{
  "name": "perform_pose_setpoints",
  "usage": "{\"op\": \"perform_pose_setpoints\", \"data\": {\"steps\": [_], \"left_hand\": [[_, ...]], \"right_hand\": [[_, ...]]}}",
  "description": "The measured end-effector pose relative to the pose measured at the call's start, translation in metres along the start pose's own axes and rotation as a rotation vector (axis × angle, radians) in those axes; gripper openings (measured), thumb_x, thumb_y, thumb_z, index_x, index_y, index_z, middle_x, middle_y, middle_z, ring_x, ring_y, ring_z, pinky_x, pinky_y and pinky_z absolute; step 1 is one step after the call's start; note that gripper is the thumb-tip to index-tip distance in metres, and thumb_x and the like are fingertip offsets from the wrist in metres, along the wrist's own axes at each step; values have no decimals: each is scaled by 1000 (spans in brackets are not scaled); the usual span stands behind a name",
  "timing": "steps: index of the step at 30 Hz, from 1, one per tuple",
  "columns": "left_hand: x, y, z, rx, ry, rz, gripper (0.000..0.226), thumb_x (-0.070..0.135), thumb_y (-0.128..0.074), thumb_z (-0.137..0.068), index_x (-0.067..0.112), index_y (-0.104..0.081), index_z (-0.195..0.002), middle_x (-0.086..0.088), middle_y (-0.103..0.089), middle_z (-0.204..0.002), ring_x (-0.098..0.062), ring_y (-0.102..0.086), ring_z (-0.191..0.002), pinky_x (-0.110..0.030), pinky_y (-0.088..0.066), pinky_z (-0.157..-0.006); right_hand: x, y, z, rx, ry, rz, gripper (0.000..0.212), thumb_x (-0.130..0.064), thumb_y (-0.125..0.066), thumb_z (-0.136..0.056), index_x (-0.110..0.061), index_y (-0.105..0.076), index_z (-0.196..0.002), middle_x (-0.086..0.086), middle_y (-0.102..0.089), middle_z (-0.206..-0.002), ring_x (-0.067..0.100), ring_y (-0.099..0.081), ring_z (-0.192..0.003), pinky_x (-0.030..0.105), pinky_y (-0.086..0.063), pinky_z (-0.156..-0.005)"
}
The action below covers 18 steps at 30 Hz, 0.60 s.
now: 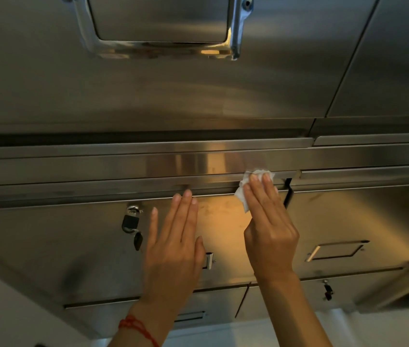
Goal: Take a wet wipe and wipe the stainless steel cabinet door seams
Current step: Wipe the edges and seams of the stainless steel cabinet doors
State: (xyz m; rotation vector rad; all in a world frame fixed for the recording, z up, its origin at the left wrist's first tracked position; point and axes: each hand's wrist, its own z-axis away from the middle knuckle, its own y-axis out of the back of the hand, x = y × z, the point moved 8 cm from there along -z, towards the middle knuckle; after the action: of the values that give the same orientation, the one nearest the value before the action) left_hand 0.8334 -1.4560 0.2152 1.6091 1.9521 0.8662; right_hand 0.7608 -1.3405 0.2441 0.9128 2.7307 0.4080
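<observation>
A crumpled white wet wipe (246,189) lies on the horizontal seam (198,192) above the stainless steel cabinet door (223,234), pressed there by the right hand's (269,229) straight fingers. The left hand (173,249) rests flat on the door, fingers extended, holding nothing. A small black padlock (129,220) hangs nearby, left.

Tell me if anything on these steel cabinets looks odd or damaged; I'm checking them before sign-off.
Nothing looks damaged. One oddity: the small black padlock on the lower stainless steel cabinet door has keys left dangling from it. Faint smudges mark that door near the left hand. The right hand presses a white wet wipe along the horizontal seam.
</observation>
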Motion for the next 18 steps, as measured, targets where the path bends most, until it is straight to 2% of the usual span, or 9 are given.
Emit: {"op": "perform_pose_setpoints", "data": {"steps": [5, 9, 12, 18], "left_hand": [[3, -1, 0, 14, 28, -16, 53, 21, -40, -86, -2, -44, -133, -18, -43, -140, -34, -40, -129, -61, -29, -103], [5, -2, 0, 27, 50, -13, 53, 19, -41, -85, -3, -44, -133, -18, -42, -140, -35, -38, -130, -60, -28, -103], [6, -1, 0, 35, 60, -9, 53, 18, -42, -85, -3, -43, -133, -18, -42, -140, -35, -38, -130, -60, -27, -104], [5, -2, 0, 23, 74, -7, 54, 19, -41, -85, -3, -42, -135, -17, -41, -141, -34, -37, -131, -59, -25, -104]], "right_hand": [[14, 4, 1, 0, -14, 7, 35, 14, -44, -87, 3, -64, -114, 15, -58, -124, 33, -53, -119, 46, -51, -92], [30, 10, 1, 2, -53, 13, 46, 25, -61, -73, 4, -64, -114, 18, -60, -122, 35, -54, -118, 49, -52, -89], [38, 13, 0, -13, -83, 9, 49, 25, -68, -69, 5, -64, -114, 19, -59, -122, 37, -54, -117, 51, -52, -88], [34, 12, 0, 14, -113, 28, 41, 23, -61, -76, 7, -64, -113, 19, -59, -122, 37, -53, -117, 47, -50, -93]]}}
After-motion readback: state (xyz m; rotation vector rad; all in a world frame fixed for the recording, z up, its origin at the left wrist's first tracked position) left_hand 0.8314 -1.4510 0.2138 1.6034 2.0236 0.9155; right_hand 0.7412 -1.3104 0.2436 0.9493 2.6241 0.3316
